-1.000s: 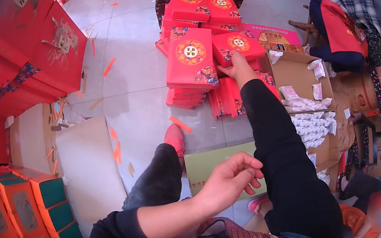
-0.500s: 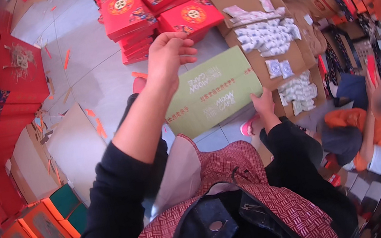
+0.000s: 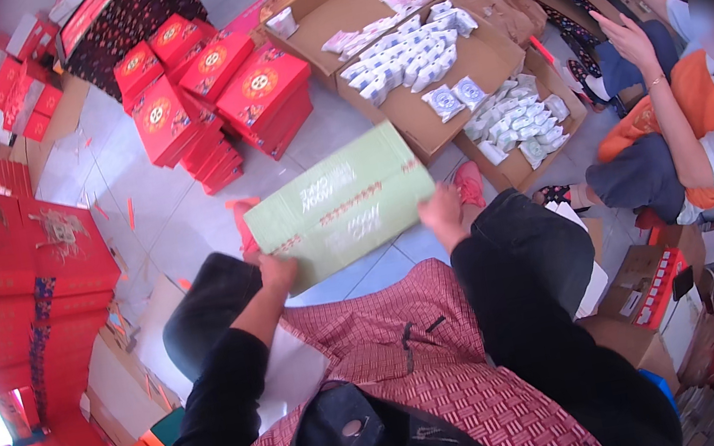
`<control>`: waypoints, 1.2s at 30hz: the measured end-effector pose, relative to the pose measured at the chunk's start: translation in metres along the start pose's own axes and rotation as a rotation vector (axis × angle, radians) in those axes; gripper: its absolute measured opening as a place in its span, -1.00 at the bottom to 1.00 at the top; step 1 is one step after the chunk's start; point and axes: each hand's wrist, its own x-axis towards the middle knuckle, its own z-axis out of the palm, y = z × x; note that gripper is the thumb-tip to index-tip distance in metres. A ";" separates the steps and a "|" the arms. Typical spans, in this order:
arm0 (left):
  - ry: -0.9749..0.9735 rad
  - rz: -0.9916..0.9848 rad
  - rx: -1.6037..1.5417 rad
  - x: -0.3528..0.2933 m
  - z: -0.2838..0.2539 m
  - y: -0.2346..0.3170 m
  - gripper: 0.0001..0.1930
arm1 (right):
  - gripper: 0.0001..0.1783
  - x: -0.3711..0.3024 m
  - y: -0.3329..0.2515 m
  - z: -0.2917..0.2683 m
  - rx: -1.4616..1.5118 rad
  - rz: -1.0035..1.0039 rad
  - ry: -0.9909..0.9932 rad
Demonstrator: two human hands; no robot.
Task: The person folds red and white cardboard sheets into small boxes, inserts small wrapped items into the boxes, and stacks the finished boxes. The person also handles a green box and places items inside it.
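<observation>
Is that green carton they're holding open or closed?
Closed: the green carton shows flat, joined top flaps, gripped by the left hand and right hand.

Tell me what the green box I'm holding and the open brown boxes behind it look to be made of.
Green box: likely printed cardboard, matte, with flat faces and crisp edges. Open brown boxes: apparently plain corrugated cardboard, dull tan, with folded flaps.

Black long sleeves, red checked top, dark trousers
</observation>
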 end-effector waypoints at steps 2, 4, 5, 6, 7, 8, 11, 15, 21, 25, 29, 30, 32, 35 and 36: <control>0.048 -0.041 0.041 0.001 0.005 0.006 -0.24 | -0.60 -0.035 0.020 0.009 -0.025 0.078 -0.153; -0.032 -0.012 -0.103 0.017 -0.004 0.011 -0.21 | -0.60 -0.055 0.022 -0.014 0.002 0.190 -0.376; -0.088 0.027 -0.177 0.024 -0.005 0.008 -0.20 | -0.59 -0.066 0.025 -0.023 -0.009 0.227 -0.464; -0.142 0.065 -0.252 0.029 -0.005 0.005 -0.20 | -0.57 -0.072 0.032 -0.016 -0.021 0.207 -0.488; -0.157 0.141 -0.250 0.032 -0.002 0.012 -0.24 | -0.55 -0.081 0.043 -0.006 -0.037 0.200 -0.517; -0.166 0.204 -0.250 0.037 0.001 0.023 -0.27 | -0.54 -0.089 0.053 0.001 -0.057 0.184 -0.557; -0.203 0.259 -0.080 0.048 0.010 0.059 -0.30 | -0.50 -0.113 0.062 -0.001 0.097 0.275 -0.614; -0.336 0.487 -0.579 0.070 0.014 0.108 -0.33 | -0.55 -0.125 0.046 0.001 0.429 0.407 -0.516; -0.015 0.487 -0.252 0.011 0.046 0.128 -0.52 | -0.57 -0.096 0.075 0.043 0.823 0.589 -0.314; -0.037 0.267 -0.173 0.017 0.043 0.101 -0.57 | -0.59 -0.041 0.121 0.060 0.560 0.385 0.271; -0.370 0.249 -0.104 0.005 0.034 0.091 -0.51 | -0.44 -0.014 0.114 0.062 0.858 0.313 0.219; -0.539 0.204 -0.069 -0.003 0.031 0.096 -0.46 | -0.44 -0.012 0.113 0.061 0.914 0.342 0.180; -0.660 0.161 0.000 -0.021 0.036 0.098 -0.43 | -0.44 -0.011 0.108 0.059 1.024 0.386 0.095; -0.790 -0.014 -0.119 -0.060 0.059 0.101 -0.36 | -0.46 -0.010 0.105 0.051 0.827 0.338 0.096; -0.865 -0.049 -0.225 -0.072 0.071 0.098 -0.33 | -0.48 -0.011 0.109 0.049 0.787 0.341 0.055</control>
